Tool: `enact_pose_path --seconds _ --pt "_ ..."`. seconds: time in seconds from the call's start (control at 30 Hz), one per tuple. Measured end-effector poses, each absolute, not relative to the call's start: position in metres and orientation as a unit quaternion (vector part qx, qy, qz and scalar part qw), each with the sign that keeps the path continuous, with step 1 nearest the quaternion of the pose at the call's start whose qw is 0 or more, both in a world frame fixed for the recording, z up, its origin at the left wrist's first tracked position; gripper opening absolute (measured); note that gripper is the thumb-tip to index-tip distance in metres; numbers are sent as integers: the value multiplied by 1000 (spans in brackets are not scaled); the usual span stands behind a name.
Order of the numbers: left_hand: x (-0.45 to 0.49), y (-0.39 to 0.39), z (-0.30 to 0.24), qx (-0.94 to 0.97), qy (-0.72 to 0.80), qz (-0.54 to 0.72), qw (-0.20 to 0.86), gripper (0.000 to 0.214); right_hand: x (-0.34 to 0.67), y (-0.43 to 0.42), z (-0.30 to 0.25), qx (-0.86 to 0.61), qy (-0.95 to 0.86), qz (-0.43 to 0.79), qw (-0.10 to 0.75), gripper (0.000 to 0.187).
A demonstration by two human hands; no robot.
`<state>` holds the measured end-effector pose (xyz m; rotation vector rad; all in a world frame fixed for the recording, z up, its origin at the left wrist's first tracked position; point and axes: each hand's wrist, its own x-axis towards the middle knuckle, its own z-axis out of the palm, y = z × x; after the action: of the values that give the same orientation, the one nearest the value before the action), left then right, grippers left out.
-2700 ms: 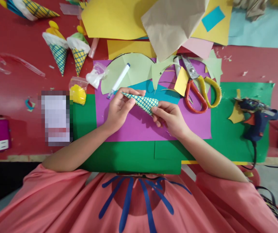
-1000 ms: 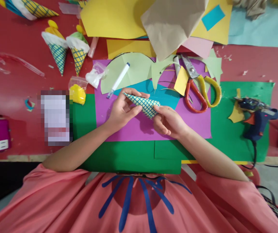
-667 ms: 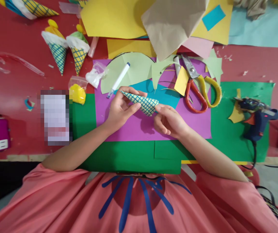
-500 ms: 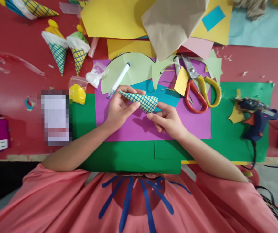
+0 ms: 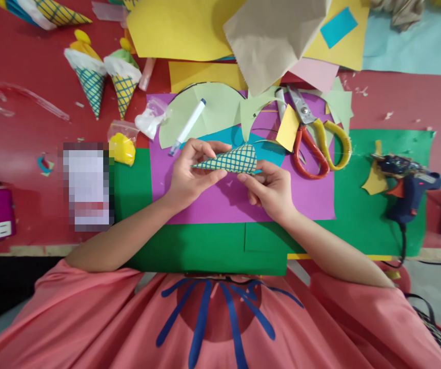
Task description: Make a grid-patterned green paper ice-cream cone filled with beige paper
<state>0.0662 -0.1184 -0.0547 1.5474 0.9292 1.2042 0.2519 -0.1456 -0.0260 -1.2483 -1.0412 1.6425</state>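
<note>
A pale green paper cone (image 5: 238, 160) with blue criss-cross lines lies sideways between my hands, its tip to the left and its wide end to the right. My left hand (image 5: 192, 171) is closed round the tip half, thumb below and fingers above. At the wide end my right hand (image 5: 268, 187) pinches the lower rim, with some fingers hidden behind or inside the cone. Beneath is a purple sheet (image 5: 201, 207) on a green sheet (image 5: 205, 248). Just beyond the hands lie a white marker (image 5: 187, 127) and a piece of blue paper (image 5: 272, 156).
Scissors (image 5: 308, 133) lie right of centre, a glue gun (image 5: 411, 192) further right. Two finished paper ice-cream cones (image 5: 92, 84) stand out at the upper left, near bags of yellow clay (image 5: 122, 148) and white clay (image 5: 151, 120). A blurred-out phone (image 5: 87, 187) is at left.
The cone has turned in my hands: its tip has dropped and its wide end has risen and shifted slightly right. Both hands keep hold of it.
</note>
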Motion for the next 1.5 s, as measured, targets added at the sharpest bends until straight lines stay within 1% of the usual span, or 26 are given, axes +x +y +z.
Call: enact_pose_path --seconds 0.17,0.47,0.63,0.87,1.03,1.2,1.33,1.5 --pt "66 -121 -51 635 401 475 459 34 253 -146 -27 -497 -402 653 407 15" --pt "67 -122 -50 634 398 467 470 32 255 -145 -26 -504 -417 639 404 13" --pt "67 -121 -48 657 395 463 445 28 255 -144 -26 -499 -412 644 407 11" --pt "67 -120 -46 659 427 454 422 26 257 -142 -27 -488 -408 658 404 14" --pt "66 -119 -46 655 444 454 411 26 258 -141 -30 -481 -405 658 414 20" --pt "66 -119 -46 651 448 450 415 25 258 -139 -31 -504 -394 645 418 22" --pt "68 -119 -46 637 456 462 417 23 258 -138 -30 -489 -397 652 423 21" --pt "68 -119 -48 591 483 467 447 24 262 -135 -29 -484 -414 637 434 18"
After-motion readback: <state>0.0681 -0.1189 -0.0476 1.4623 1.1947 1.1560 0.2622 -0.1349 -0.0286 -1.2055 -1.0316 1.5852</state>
